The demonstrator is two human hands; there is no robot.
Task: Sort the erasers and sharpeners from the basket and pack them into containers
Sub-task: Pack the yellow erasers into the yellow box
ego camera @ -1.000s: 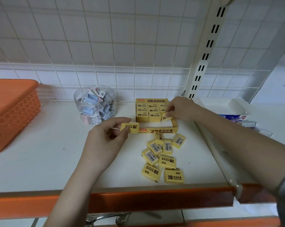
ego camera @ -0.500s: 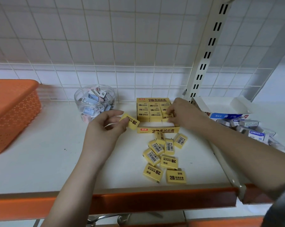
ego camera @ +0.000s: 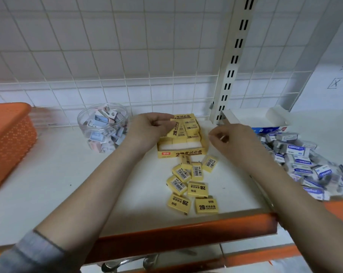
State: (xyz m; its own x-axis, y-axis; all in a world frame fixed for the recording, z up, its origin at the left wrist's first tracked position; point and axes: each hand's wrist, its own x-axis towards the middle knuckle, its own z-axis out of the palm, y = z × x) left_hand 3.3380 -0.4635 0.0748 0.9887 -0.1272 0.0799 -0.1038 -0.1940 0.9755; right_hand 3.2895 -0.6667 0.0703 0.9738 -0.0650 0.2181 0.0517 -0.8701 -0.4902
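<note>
A yellow eraser box (ego camera: 181,154) stands on the white shelf, partly filled with rows of yellow 2B erasers. My left hand (ego camera: 147,129) is over the box's left side and pinches one yellow eraser (ego camera: 174,132), tilted above the packed rows. My right hand (ego camera: 230,139) hovers just right of the box with fingers loosely curled and nothing in it. Several loose yellow erasers (ego camera: 192,184) lie on the shelf in front of the box. A clear round tub (ego camera: 102,128) holding sharpeners stands to the left.
An orange basket (ego camera: 9,140) sits at the far left. A heap of blue-and-white erasers (ego camera: 302,162) and an open white box (ego camera: 273,119) lie on the neighbouring shelf to the right. The shelf has an orange front edge (ego camera: 186,231) and a wire grid behind.
My left hand carried its eraser rightward from beside the box to over the packed rows. My right hand left the box and drew back to the right, holding nothing.
</note>
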